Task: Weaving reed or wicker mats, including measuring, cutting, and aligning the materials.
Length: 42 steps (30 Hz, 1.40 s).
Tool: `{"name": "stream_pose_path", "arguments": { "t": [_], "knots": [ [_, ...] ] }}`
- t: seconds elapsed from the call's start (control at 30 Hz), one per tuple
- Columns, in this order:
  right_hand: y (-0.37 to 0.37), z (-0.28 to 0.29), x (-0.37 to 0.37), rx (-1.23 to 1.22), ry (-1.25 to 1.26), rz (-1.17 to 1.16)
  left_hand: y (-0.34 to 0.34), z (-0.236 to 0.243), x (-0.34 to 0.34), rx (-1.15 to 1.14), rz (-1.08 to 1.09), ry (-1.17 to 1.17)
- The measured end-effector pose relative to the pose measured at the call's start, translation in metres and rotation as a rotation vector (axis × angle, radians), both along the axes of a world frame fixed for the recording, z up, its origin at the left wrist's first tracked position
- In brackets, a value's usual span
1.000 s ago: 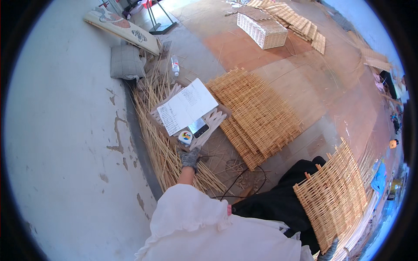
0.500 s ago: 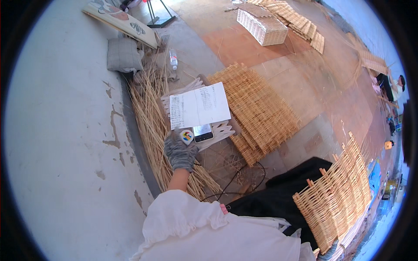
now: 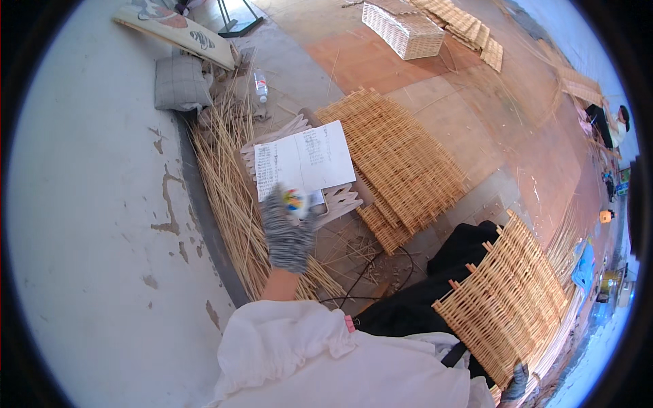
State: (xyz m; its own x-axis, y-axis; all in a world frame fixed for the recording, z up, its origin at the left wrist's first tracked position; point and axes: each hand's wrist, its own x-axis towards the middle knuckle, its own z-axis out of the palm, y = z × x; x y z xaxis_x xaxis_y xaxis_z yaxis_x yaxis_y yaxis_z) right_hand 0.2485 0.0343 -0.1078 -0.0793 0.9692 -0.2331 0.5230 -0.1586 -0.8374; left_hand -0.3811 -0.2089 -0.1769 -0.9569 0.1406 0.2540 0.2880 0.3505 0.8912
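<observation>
Above the low stand [image 3: 345, 199]: left hand [image 3: 289, 234], grey-gloved, fingers and thumb closed around a tape measure [image 3: 294, 202].
Tape measure: round and white with a coloured face, blurred, at the near edge of the paper [image 3: 313, 153]; whether it touches the sheet, I cannot tell.
Paper: white, covered in handwriting, spread on the stand's pale straps.
Phone [image 3: 317, 197]: just right of the tape measure, partly hidden.
Right hand [image 3: 519, 382]: gloved, grasping the lower edge of a woven panel [image 3: 503, 299]; part of the hand is out of view.
Woven panel: tilted, peg ends sticking out along its upper left side, in front of black cloth [image 3: 408, 299].
Panel stack [image 3: 401, 160]: flat on the floor, to the right of the stand.
Canes [image 3: 228, 173]: loose along the wall [image 3: 95, 204], left of the stand.
Bottle [image 3: 260, 86]: on the floor beyond the stand.
Basket [image 3: 403, 32]: white, box-shaped, well apart at the top.
Far right: another person [image 3: 612, 126], small in view.
</observation>
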Motion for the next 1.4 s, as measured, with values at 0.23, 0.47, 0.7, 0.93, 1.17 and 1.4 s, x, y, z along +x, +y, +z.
{"name": "stream_pose_path", "arguments": {
  "t": [0.23,0.47,0.7,0.93,1.17,1.4],
  "knots": [
    [0.021,0.021,0.033,0.141,-0.330,-0.064,0.132,0.095,0.125,0.375,-1.353,-0.511],
    [-0.041,0.109,-0.145,0.060,0.124,0.160,0.199,0.114,0.266,0.449,-1.681,0.041],
    [-0.065,0.095,-0.194,-0.203,0.638,0.202,0.194,0.107,0.270,0.411,-1.426,0.563],
    [-0.065,0.110,-0.226,0.002,0.615,0.244,0.196,0.106,0.274,0.480,-1.492,0.395],
    [-0.039,0.093,-0.191,0.068,0.242,0.376,0.194,0.076,0.274,0.627,-1.624,-0.395],
    [-0.035,0.090,-0.194,-0.151,0.122,0.366,0.193,0.066,0.265,0.519,-1.623,-0.742]
  ]
}}
